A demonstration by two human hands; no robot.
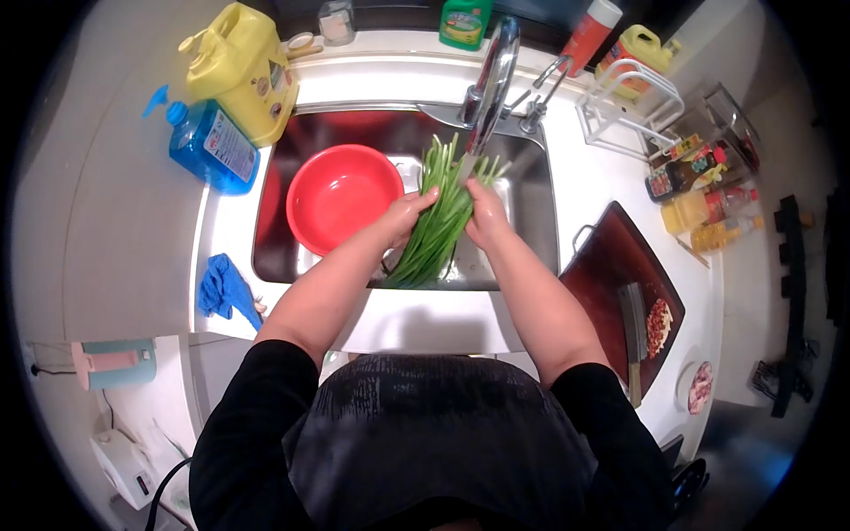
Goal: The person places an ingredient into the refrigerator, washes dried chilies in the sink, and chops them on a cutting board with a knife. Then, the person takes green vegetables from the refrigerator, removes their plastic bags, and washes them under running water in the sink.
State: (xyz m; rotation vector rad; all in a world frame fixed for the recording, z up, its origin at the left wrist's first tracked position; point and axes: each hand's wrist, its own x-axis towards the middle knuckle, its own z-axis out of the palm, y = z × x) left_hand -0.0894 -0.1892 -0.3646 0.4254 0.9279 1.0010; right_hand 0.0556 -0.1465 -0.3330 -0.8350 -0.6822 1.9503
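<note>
A bunch of long green stalks, which look like garlic chives, is held over the steel sink. My left hand grips the bunch from the left, its thumb lying across the stalks. On the other side my right hand is closed around the upper right part of the bunch. Both hands' fingers are partly hidden by the stalks. The chrome faucet reaches down over the cut ends, and water seems to run from it onto them. A red basin sits in the sink beside my left hand.
Left of the sink stand a blue soap bottle, a yellow jug and a blue cloth. To the right, a cutting board bears a cleaver and chopped food. Sauce bottles line the right edge.
</note>
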